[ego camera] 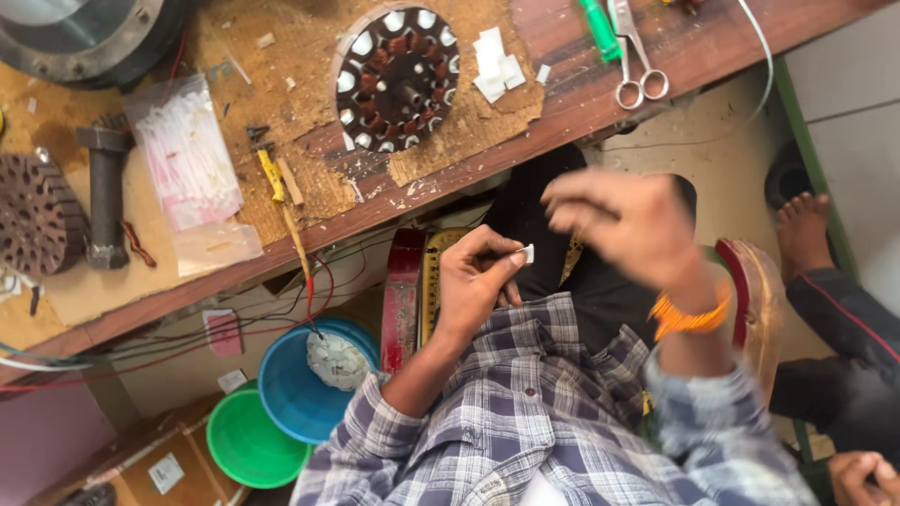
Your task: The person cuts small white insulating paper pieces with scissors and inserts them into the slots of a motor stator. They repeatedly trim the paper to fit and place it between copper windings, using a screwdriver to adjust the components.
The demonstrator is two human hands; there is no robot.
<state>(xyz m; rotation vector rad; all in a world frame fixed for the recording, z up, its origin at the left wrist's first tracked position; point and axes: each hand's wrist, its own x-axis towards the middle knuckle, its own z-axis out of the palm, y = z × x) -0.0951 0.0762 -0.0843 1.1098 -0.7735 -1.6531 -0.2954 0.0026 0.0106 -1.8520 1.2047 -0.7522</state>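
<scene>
My left hand [476,281] hangs over my lap below the bench edge and pinches a small white paper slip [528,253] between thumb and fingers. My right hand [623,220] is raised just right of it, blurred, fingers bent and apart, with nothing visible in it; an orange thread band circles its wrist. On the wooden bench [562,103] above lies a round motor stator [397,78] with copper windings and white slot liners, and a small pile of white paper pieces [496,64] sits to its right.
Scissors [635,56] and a green tool [598,28] lie at the bench's far right. A bag of white sleeves [187,155], a screwdriver [281,201], a second stator [33,214] and a dark bolt [106,197] lie left. Blue [300,394] and green [246,440] tubs stand below. Another person's foot [802,230] is at right.
</scene>
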